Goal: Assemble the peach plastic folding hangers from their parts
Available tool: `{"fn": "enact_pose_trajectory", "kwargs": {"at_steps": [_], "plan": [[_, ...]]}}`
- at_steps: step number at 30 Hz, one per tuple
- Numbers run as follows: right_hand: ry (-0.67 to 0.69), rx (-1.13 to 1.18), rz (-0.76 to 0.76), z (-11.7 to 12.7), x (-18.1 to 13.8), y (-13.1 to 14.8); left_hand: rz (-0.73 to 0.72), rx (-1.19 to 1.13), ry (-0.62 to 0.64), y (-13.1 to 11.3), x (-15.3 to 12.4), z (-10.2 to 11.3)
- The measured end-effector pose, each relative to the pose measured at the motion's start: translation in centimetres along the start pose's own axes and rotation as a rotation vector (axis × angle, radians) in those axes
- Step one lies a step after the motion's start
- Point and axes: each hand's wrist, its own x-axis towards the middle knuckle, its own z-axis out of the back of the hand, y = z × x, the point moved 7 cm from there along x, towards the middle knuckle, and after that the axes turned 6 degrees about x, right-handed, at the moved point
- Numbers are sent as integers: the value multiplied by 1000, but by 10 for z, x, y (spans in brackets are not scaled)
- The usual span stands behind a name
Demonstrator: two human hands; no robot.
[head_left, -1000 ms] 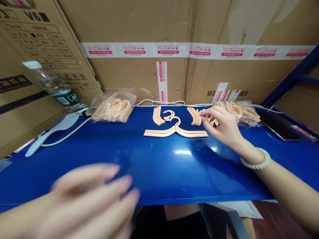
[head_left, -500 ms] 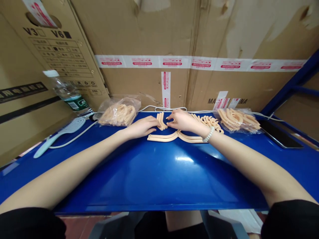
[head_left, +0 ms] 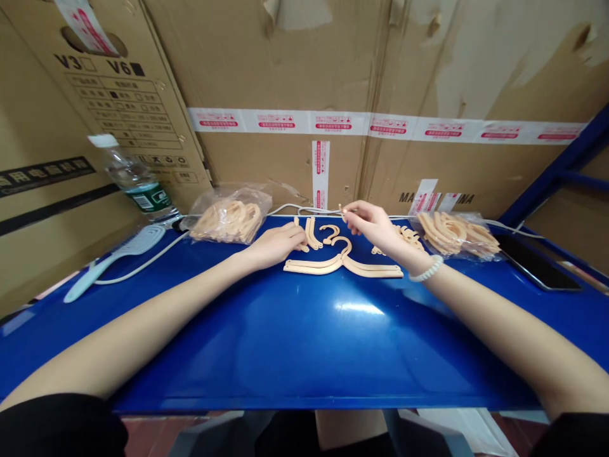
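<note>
Beside the stacked hanger arm pieces (head_left: 313, 233), my left hand (head_left: 280, 244) has its fingers closed on one pale wooden-coloured hanger arm (head_left: 297, 222), which lies mostly under the fingertips. My right hand (head_left: 372, 222) is raised above the table's back, its thumb and fingers pinching a small beige piece (head_left: 341, 209) that is mostly hidden. Between the hands a loose hanger hook (head_left: 329, 235) lies flat. In front of it rests a folding hanger (head_left: 316, 265) with its hook upward and both arms spread. Several more hooks (head_left: 408, 237) lie behind my right wrist.
Clear bags of hanger parts stand left (head_left: 228, 219) and right (head_left: 459, 233). A hairbrush (head_left: 118, 257), a water bottle (head_left: 143, 187) and a white cable (head_left: 143, 270) lie at the left. A phone (head_left: 540, 261) is at the right. Cardboard boxes (head_left: 285, 70) wall off the back.
My right hand has lifted and moved right, uncovering the loose hook and the hanger's hook. At my left hand, one arm piece now lies apart from the others.
</note>
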Motion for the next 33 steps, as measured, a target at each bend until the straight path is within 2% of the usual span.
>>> {"fn": "enact_pose_trajectory", "kwargs": {"at_steps": [1,3,5,7,9,11,13,16,20,23,26,33], "plan": [[-11,81,-46,4,-10,2,21,4,-30,-3,-3,3],[-54,396,-205,7,-34,1,53,-5,-111,-14,-9,13],[-95,598,-310,4,-59,2,32,-87,-238,-35,-14,24],[-134,713,-367,-3,-80,3,-21,-263,-340,-63,-19,33],[-184,774,-393,-10,-95,1,-46,-391,-386,-90,-22,36],[-234,798,-407,-15,-106,-1,45,-537,-410,-103,-25,33],[-269,811,-416,-17,-112,-3,210,-691,-399,-104,-29,23],[-252,832,-443,-22,-115,-4,408,-957,-354,-98,-36,4],[-214,817,-461,-29,-117,-5,553,-1248,-361,-86,-37,-16],[-201,852,-489,-36,-118,-9,592,-1337,-336,-81,-33,-26],[-162,903,-525,-41,-117,-13,606,-1330,-286,-80,-31,-30],[72,905,-523,-48,-110,-10,542,-1208,-266,-86,-30,-20]]}}
